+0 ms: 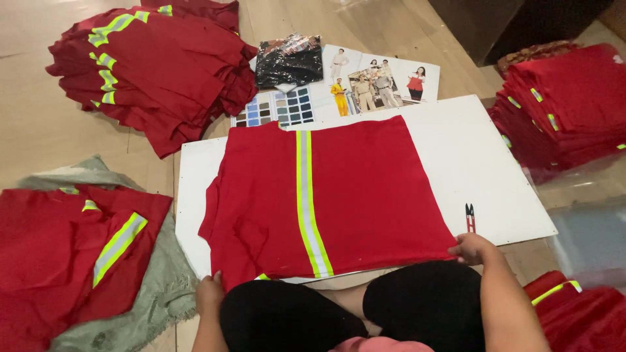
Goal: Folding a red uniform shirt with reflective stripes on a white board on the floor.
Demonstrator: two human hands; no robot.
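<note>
We hold a red shirt [332, 199] flat on the white board [482, 169] on the floor: left hand [210, 293] and right hand [471, 248] fingers pinch its near corners, keeping the cloth taut; snips [469, 217] lie beside

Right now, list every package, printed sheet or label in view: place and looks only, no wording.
Plastic bag: top centre, on the floor beyond the white board; shiny clear wrap around dark cloth.
Colour chart: just below the bag; rows of small grey, blue and brown squares.
Photo sheet: right of the bag; white, with people in uniforms.
</note>
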